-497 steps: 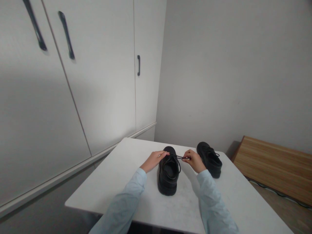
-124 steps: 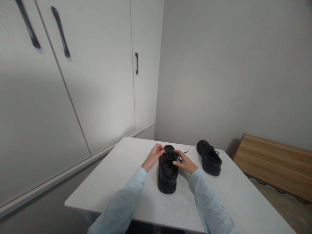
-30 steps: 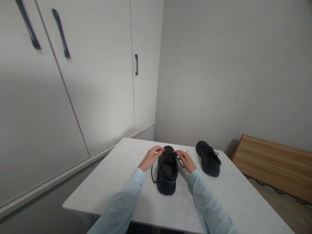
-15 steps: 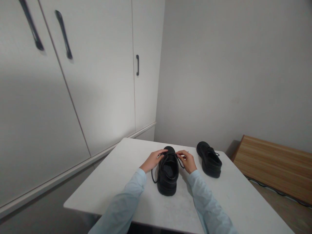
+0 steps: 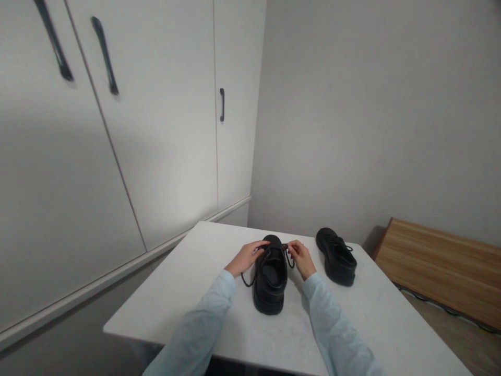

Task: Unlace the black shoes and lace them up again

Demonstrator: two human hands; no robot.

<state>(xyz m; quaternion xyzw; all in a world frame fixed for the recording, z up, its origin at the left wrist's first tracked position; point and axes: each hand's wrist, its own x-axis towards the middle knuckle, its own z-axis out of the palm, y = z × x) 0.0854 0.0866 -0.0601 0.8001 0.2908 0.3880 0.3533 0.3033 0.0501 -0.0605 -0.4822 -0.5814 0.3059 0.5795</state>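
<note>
A black lace-up shoe (image 5: 270, 300) stands upright on the white table, its heel toward me and its toe pointing away. My left hand (image 5: 246, 257) is at the left of the lacing, thumb and fingers closed on the black shoelace; exactly how they grip it is partly hidden. One dark strand (image 5: 246, 282) of lace hangs in a curve below that hand. On the other side, my right hand (image 5: 301, 257) pinches the shoelace (image 5: 290, 259) between thumb and fingertips, just off the shoe's right edge. There the lace forms a small hanging loop.
A second black shoe (image 5: 340, 261), laced, stands at the far right of the white table (image 5: 176, 308). White cupboards (image 5: 156, 130) with dark handles line the left. Beyond the table's right edge is a wooden-topped piece (image 5: 442, 266), with a cable beneath it.
My right hand has drawn slightly away from the shoe's lacing, with the lace in its fingers. The strand by my left hand has shifted a little. Both shoes stay in place.
</note>
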